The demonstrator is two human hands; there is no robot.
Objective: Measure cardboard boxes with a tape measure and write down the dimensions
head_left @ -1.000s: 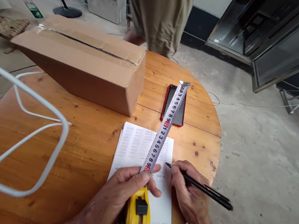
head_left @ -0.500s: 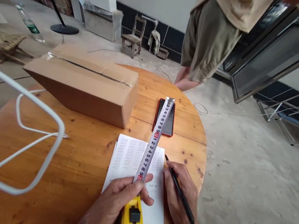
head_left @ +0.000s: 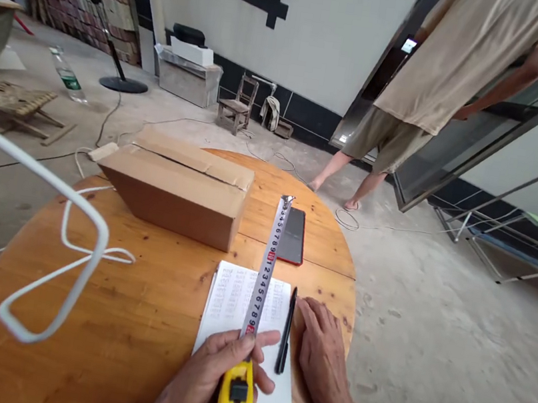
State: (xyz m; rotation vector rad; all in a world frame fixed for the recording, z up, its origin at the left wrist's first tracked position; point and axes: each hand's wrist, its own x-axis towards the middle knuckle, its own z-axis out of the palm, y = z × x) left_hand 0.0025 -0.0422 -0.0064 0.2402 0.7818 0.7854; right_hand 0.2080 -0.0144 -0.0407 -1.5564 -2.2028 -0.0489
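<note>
My left hand [head_left: 218, 369] is closed around a yellow tape measure [head_left: 239, 402], its thumb pressing the drawn-out blade [head_left: 265, 275]. The blade points away over the paper, and its metal end hook covers part of a phone with a red-edged case [head_left: 295, 239]. Sheets of paper [head_left: 228, 303] with handwritten columns lie beneath. A black pen [head_left: 286, 332] rests along the right side of the top sheet. Just right of the pen, my right hand [head_left: 322, 351] lies on the wooden table with nothing in it, fingers stretched forward and slightly bent.
A cardboard box [head_left: 174, 194] stands on the round table [head_left: 103, 325]. White cable or tubing [head_left: 79, 287] loops across the left. Beyond the table a person [head_left: 433, 84] stands at a doorway. A small wooden chair [head_left: 237, 106], a plastic bottle [head_left: 68, 77] and a metal rack [head_left: 490, 241] are on the floor.
My right hand has let go of the pen, which now lies on the paper. The view has tilted up. The person beyond has moved toward the doorway. My left hand still holds the tape measure.
</note>
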